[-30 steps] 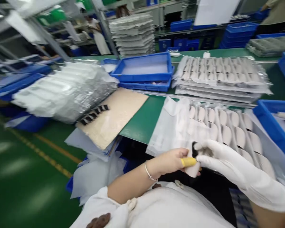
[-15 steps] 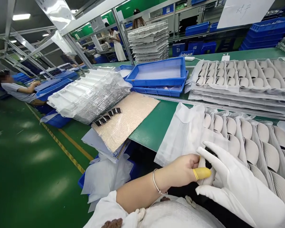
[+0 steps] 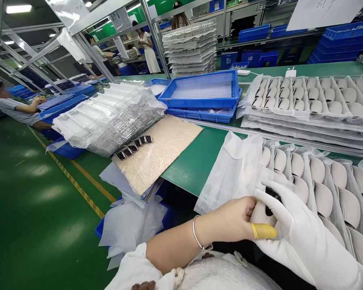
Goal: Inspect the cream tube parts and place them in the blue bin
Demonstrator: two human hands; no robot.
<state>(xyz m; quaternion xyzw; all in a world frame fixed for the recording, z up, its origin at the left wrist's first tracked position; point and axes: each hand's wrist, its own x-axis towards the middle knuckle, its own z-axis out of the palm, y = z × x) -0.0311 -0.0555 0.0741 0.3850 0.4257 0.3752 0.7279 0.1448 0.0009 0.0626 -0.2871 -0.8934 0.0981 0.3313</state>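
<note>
Head camera view: a bare left hand (image 3: 238, 217), its thumb wearing a yellow cover (image 3: 264, 231), grips a pale ribbed piece (image 3: 258, 215) with a dark oval part near the table's front edge. The white-gloved right hand (image 3: 299, 229) curves around the piece from the other side; whether its fingers press on it cannot be told. The two hands are together, over the near side of a tray (image 3: 323, 199) lined with rows of similar pale pieces. White sheets (image 3: 230, 173) lie along the tray's left side, leaving a bare stretch of green tabletop (image 3: 190, 161) between them and a beige board (image 3: 166, 151). Small black pieces (image 3: 133, 148) line the board's far left, beside leaning clear trays (image 3: 109, 117). Behind, a metal rail (image 3: 211, 124) separates the near surface from blue bins (image 3: 201, 101) and stacked filled trays (image 3: 308, 117). Open green floor (image 3: 48, 225) spreads beyond the left edge.
</note>
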